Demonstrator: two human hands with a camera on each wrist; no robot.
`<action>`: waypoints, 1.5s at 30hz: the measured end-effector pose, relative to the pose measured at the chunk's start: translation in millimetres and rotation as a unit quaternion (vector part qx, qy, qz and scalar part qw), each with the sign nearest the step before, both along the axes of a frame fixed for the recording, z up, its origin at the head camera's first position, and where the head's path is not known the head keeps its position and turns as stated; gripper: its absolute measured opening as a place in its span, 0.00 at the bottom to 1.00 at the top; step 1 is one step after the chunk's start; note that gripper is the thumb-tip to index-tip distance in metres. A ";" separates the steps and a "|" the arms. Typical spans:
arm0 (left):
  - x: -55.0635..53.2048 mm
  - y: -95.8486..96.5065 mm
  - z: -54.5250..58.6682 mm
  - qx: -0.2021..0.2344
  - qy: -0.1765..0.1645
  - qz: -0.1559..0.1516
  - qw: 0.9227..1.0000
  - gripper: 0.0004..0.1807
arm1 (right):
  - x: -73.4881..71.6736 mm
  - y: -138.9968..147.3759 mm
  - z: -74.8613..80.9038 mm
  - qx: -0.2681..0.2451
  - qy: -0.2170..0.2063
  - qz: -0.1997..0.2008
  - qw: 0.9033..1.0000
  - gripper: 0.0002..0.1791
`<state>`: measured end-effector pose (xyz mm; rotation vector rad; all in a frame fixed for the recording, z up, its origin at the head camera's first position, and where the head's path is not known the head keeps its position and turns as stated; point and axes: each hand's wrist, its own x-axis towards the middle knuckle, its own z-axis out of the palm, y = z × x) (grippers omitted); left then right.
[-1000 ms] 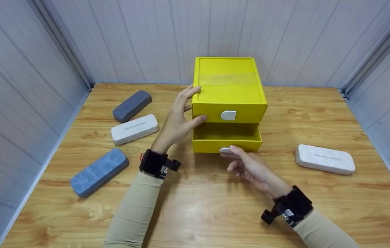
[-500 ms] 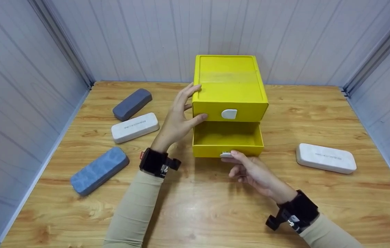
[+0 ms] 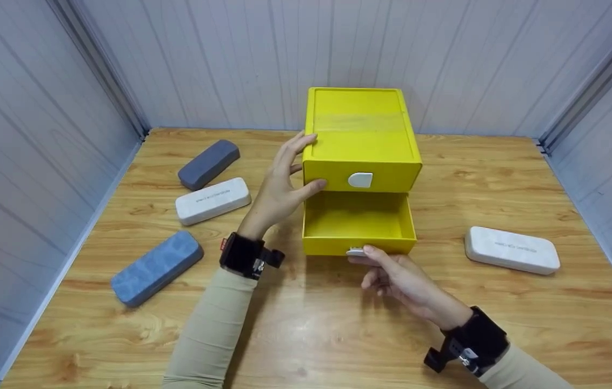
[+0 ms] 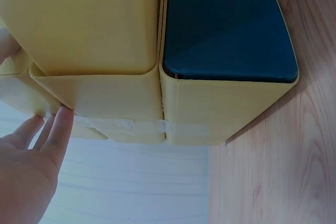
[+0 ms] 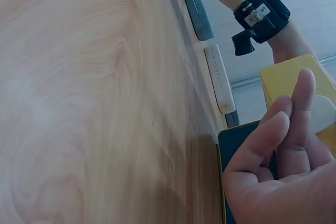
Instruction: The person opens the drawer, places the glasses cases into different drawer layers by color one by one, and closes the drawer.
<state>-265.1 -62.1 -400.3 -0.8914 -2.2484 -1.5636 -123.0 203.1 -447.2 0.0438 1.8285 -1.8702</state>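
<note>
A yellow two-drawer desk organizer (image 3: 363, 146) stands at the table's back middle. Its upper drawer is closed, and its lower drawer (image 3: 319, 247) is pulled well out, with a bare yellow inside. My left hand (image 3: 278, 189) rests against the organizer's left side, thumb on the upper front and fingers spread nearly straight along the side and top edge. With thumb and forefinger, my right hand (image 3: 403, 278) pinches the white drawer handle (image 3: 355, 252) of the lower drawer. The left wrist view shows several fingertips of the left hand (image 4: 31, 166) touching the organizer's side.
On the left lie a dark grey glasses case (image 3: 208, 165), a white glasses case (image 3: 213, 201) and a blue glasses case (image 3: 157, 267). Another white case (image 3: 512, 250) lies on the right. Pale panel walls (image 3: 246, 59) border the wooden table (image 3: 306, 335).
The lower drawer has slid further out toward me, drawn by my right hand on its handle. My left hand keeps its place on the organizer. The glasses cases stay put.
</note>
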 end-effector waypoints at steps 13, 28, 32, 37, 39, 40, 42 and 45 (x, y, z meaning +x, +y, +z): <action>-1.3 0.0 -1.3 -0.001 0.009 0.001 1.000 0.43 | 13.4 -1.3 3.4 0.010 0.004 0.018 1.000 0.30; -1.1 -0.1 -0.3 -0.001 0.001 -0.003 1.000 0.44 | 23.5 -1.2 0.1 0.016 0.008 0.020 1.000 0.29; -0.8 -0.1 -0.2 -0.004 -0.001 -0.001 1.000 0.44 | 26.0 -1.5 -0.2 0.020 0.017 0.025 0.999 0.29; -0.8 0.7 1.2 -0.006 -0.002 -0.001 1.000 0.44 | 30.2 -1.3 0.5 0.020 0.020 0.029 0.999 0.29; -0.8 0.8 1.2 -0.006 -0.003 -0.001 1.000 0.44 | 31.9 -1.4 0.7 0.019 0.018 0.029 0.999 0.29; -0.9 0.7 1.0 -0.005 -0.003 -0.001 1.000 0.44 | 32.7 -1.5 0.6 0.018 0.016 0.029 0.999 0.29; -0.9 0.5 0.5 -0.002 -0.004 -0.002 1.000 0.44 | 33.8 -1.8 0.2 0.017 0.013 0.031 0.999 0.29; -0.7 0.1 0.0 0.001 -0.005 -0.004 1.000 0.44 | 35.2 -1.7 -0.1 0.018 0.012 0.033 0.999 0.29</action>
